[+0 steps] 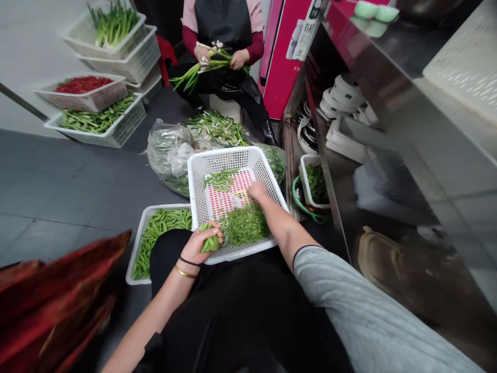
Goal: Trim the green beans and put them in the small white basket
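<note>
My left hand [201, 243] is closed around a bunch of green pods [210, 244] at the near left corner of a white plastic basket [238, 255]. This basket rests on my lap. Inside it, my right hand [258, 190] reaches down near the right wall, its fingers hidden from view. Close by on the red-and-white patterned floor of the basket lies a small pile of green pods [220, 180]. Nearer to me is a heap of fine green trimmings [246, 224]. Left of my knee stands another white basket, full of green pods [165, 223].
Across from me a seated person [223, 31] holds green stalks with white bulbs. Plastic-bagged greens [171, 147] and loose stalks [217, 127] lie between us. Stacked vegetable baskets [112, 134] stand far left. A steel counter [388, 88] runs along the right; something red [58, 290] is near left.
</note>
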Demonstrator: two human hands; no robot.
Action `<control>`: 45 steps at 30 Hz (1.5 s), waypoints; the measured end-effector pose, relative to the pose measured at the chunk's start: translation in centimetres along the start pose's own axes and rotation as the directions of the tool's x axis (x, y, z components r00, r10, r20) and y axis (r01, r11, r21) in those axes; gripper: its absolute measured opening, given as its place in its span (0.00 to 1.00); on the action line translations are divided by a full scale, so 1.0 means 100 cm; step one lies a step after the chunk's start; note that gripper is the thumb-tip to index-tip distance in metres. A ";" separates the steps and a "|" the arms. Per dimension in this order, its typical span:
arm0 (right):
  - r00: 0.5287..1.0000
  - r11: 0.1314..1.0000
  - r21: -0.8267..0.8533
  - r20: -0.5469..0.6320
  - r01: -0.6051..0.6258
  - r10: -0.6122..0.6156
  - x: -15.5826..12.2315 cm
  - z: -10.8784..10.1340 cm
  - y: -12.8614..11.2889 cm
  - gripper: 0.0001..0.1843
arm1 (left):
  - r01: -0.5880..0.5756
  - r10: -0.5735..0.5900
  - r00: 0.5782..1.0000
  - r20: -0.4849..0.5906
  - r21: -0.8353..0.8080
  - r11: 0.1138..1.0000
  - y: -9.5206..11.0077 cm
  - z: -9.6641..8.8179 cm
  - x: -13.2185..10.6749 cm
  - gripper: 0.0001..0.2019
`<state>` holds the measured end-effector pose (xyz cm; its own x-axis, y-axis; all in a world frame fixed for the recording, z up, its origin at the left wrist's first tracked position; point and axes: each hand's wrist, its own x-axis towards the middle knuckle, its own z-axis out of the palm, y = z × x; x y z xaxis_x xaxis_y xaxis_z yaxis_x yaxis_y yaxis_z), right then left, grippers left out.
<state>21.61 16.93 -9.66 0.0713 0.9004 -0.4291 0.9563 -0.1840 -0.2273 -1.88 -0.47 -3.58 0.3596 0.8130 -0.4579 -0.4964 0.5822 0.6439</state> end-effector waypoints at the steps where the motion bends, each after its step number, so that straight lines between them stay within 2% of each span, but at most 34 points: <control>1: 1.000 0.999 0.046 0.000 0.000 0.000 -0.002 0.001 -0.002 0.19 | 0.004 -0.003 1.000 -0.016 0.019 1.000 0.001 0.000 0.001 0.13; 4: 0.998 0.968 0.243 0.015 0.059 -0.064 -0.019 0.001 -0.010 0.15 | -0.001 0.018 0.991 -0.129 0.137 0.991 0.003 0.003 0.004 0.15; 7: 0.975 0.881 0.440 0.052 0.171 -0.215 -0.052 0.002 -0.020 0.15 | -0.057 0.130 0.962 -0.242 0.289 0.956 0.006 0.009 0.010 0.18; 8: 0.958 0.822 0.531 0.065 0.204 -0.279 -0.065 0.004 -0.023 0.14 | -0.079 0.170 0.953 -0.253 0.335 0.939 0.006 0.011 0.013 0.19; 10: 0.909 0.638 0.738 0.082 0.219 -0.408 -0.093 0.007 -0.028 0.14 | -0.115 0.226 0.948 -0.226 0.419 0.901 0.007 0.017 0.019 0.18; 12: 0.864 0.438 0.882 0.076 0.174 -0.497 -0.116 0.009 -0.028 0.16 | -0.129 0.228 0.961 -0.157 0.474 0.871 0.006 0.021 0.022 0.17; 13: 0.846 0.384 0.909 0.076 0.158 -0.527 -0.125 0.009 -0.028 0.17 | -0.125 0.209 0.970 -0.125 0.483 0.867 0.005 0.022 0.022 0.16; 17: 0.790 0.380 0.893 0.047 0.241 -0.611 -0.145 0.008 -0.023 0.18 | -0.058 0.100 0.992 -0.071 0.450 0.891 0.001 0.026 0.013 0.16; 19: 0.806 0.354 0.905 0.020 0.237 -0.591 -0.150 0.009 -0.024 0.17 | -0.076 0.127 0.989 -0.081 0.459 0.885 0.000 0.029 0.008 0.17; 21: 0.842 0.333 0.921 0.010 0.203 -0.540 -0.154 0.011 -0.028 0.16 | -0.131 0.204 0.975 -0.091 0.508 0.851 0.000 0.032 0.005 0.18; 24: 0.874 0.331 0.921 -0.020 0.204 -0.485 -0.160 0.017 -0.032 0.15 | -0.171 0.264 0.959 -0.103 0.531 0.830 0.003 0.034 0.005 0.17; 26: 0.860 0.417 0.873 -0.004 0.252 -0.511 -0.162 0.018 -0.027 0.13 | -0.169 0.255 0.958 -0.128 0.469 0.867 0.008 0.031 0.006 0.18; 27: 0.835 0.508 0.806 0.033 0.303 -0.549 -0.163 0.016 -0.022 0.11 | -0.168 0.249 0.959 -0.137 0.435 0.885 0.011 0.029 0.007 0.19; 29: 0.807 0.696 0.563 0.083 0.446 -0.585 -0.161 0.009 -0.011 0.08 | -0.159 0.227 0.966 -0.124 0.407 0.899 0.016 0.025 0.007 0.23; 30: 0.815 0.752 0.428 0.060 0.501 -0.576 -0.159 0.003 -0.006 0.06 | -0.153 0.211 0.972 -0.101 0.413 0.898 0.018 0.023 0.007 0.25; 32: 0.827 0.786 0.272 -0.083 0.556 -0.556 -0.156 -0.009 -0.001 0.07 | -0.141 0.173 0.984 -0.037 0.429 0.892 0.021 0.023 0.007 0.29; 34: 0.783 0.735 0.269 -0.195 0.622 -0.591 -0.154 -0.020 -0.004 0.09 | -0.139 0.149 0.989 0.011 0.434 0.890 0.021 0.026 0.007 0.31; 38: 0.638 0.584 0.273 -0.195 0.765 -0.745 -0.150 -0.026 -0.019 0.10 | -0.128 0.131 0.991 0.024 0.445 0.886 0.020 0.031 0.008 0.33; 42: 0.589 0.535 0.257 -0.232 0.805 -0.774 -0.145 -0.022 -0.020 0.10 | -0.085 0.071 0.996 0.048 0.419 0.904 0.018 0.028 0.010 0.33; 45: 0.559 0.502 0.340 -0.089 0.795 -0.824 -0.145 -0.023 -0.016 0.08 | -0.055 -0.001 0.989 0.151 0.364 0.930 0.014 0.024 0.010 0.35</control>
<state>19.66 5.09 -1.08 -0.7233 0.6901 0.0255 0.4406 0.4896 -0.7524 -0.31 1.15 -1.67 0.4748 0.8027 -0.3608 -0.1933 0.4950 0.8471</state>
